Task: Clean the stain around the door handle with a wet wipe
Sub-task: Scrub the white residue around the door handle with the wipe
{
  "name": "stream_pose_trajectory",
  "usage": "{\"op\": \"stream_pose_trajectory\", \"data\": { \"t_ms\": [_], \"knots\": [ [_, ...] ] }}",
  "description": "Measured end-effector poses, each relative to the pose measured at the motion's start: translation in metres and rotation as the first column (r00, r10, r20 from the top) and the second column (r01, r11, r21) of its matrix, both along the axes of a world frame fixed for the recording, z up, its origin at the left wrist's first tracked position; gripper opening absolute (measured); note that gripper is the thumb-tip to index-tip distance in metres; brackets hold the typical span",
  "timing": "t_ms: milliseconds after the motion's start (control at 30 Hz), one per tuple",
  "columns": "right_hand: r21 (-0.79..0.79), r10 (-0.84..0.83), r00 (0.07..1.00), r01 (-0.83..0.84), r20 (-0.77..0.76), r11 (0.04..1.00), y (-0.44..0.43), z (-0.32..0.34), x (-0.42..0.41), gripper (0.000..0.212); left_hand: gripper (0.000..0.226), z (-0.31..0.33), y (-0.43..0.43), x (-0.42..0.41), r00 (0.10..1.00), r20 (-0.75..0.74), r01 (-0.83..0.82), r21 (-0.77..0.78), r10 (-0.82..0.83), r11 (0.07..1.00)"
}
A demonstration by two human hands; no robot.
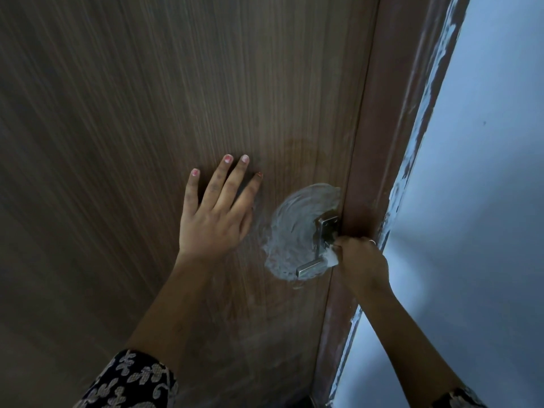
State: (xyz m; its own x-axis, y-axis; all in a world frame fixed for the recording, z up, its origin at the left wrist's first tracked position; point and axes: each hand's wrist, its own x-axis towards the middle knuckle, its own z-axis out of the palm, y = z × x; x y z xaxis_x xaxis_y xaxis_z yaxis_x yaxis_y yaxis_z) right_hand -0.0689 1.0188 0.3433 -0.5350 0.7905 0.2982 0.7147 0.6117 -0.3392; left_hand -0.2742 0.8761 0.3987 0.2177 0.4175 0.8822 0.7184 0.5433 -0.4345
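A brown wood-grain door (147, 128) fills the view. A whitish smeared stain (290, 228) rings the metal lever door handle (316, 254) near the door's right edge. My right hand (360, 260) grips a bunched white wet wipe (332, 258) and presses it against the handle's right side. Most of the wipe is hidden inside the fist. My left hand (216, 213) lies flat on the door with its fingers spread, just left of the stain.
A reddish-brown door frame (382, 142) runs along the door's right edge. Beyond it is a pale blue wall (485, 201) with chipped paint along the frame. A fainter damp mark (297, 151) shows on the door above the handle.
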Motion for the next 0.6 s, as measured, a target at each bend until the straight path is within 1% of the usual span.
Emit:
{"op": "stream_pose_trajectory", "data": {
  "t_ms": [100, 200, 300, 333, 400, 467, 533, 600],
  "knots": [
    [-0.103, 0.046, 0.994, -0.056, -0.095, 0.993, 0.006, -0.016, 0.005, 0.022, 0.041, -0.001, 0.000, 0.000, 1.000, 0.002, 0.005, 0.001, -0.005, 1.000],
    [-0.123, 0.066, 0.981, -0.089, -0.180, 0.988, 0.012, -0.023, 0.006, 0.021, 0.041, -0.001, 0.000, 0.000, 1.000, 0.004, -0.001, 0.005, 0.001, 1.000],
    [-0.032, 0.058, 0.962, -0.069, -0.268, 0.997, 0.004, -0.029, -0.001, 0.011, 0.041, 0.000, 0.000, 0.000, 1.000, 0.005, 0.002, 0.001, -0.002, 1.000],
    [-0.014, 0.056, 0.947, -0.064, -0.315, 0.998, -0.002, -0.034, -0.003, 0.013, 0.041, 0.000, 0.000, 0.000, 1.000, 0.005, 0.000, 0.001, 0.000, 1.000],
    [-0.004, 0.070, 0.920, -0.078, -0.386, 0.997, -0.015, -0.049, -0.004, 0.025, 0.041, -0.001, 0.000, 0.000, 1.000, 0.004, -0.005, 0.006, 0.005, 1.000],
    [0.052, 0.155, 0.911, -0.146, -0.383, 0.988, -0.027, -0.062, -0.006, 0.034, 0.041, -0.002, 0.001, 0.001, 1.000, 0.006, -0.004, 0.007, 0.004, 1.000],
    [0.108, 0.267, 0.876, -0.245, -0.401, 0.964, -0.034, -0.071, -0.008, 0.038, 0.041, -0.002, 0.001, 0.001, 1.000, 0.010, 0.003, 0.007, -0.004, 1.000],
    [0.121, 0.287, 0.826, -0.262, -0.484, 0.958, -0.029, -0.076, -0.007, 0.034, 0.040, -0.001, 0.001, 0.001, 1.000, 0.011, 0.006, 0.013, -0.006, 1.000]
  ]
}}
